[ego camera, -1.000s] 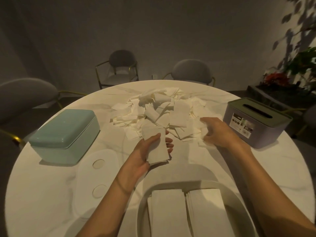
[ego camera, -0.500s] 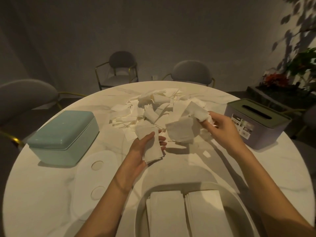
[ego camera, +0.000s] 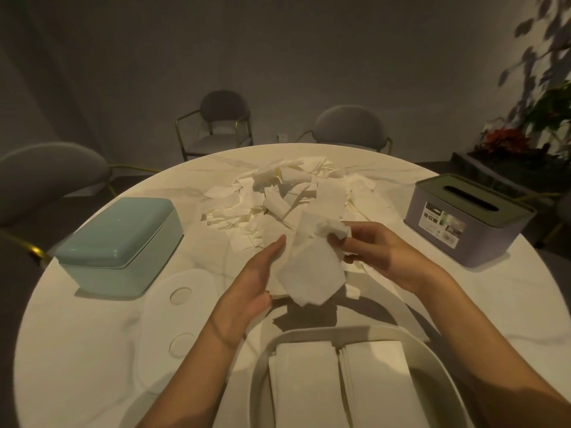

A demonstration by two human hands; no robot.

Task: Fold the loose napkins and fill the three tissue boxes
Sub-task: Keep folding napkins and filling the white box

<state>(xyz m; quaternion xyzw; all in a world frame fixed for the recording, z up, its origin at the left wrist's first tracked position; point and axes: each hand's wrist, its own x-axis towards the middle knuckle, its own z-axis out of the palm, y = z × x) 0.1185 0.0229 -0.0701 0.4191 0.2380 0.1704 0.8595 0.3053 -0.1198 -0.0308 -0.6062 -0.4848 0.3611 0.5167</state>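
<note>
Napkin [ego camera: 312, 267] hangs crumpled above the desk [ego camera: 92, 350], its top pinched by the right hand [ego camera: 380, 251]. The left hand [ego camera: 256, 282], palm turned inward with thumb raised, holds folded napkins beneath it.

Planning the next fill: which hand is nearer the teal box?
Left. The left hand is at the table's middle, to the right of the teal box; the right hand is farther right, beyond the held napkin.

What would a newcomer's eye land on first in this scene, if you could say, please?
Probably the heap of loose napkins mid-table, and just before it the left hand and right hand holding a crumpled napkin. Next, the teal box at left and the grey slotted box at right.
</note>
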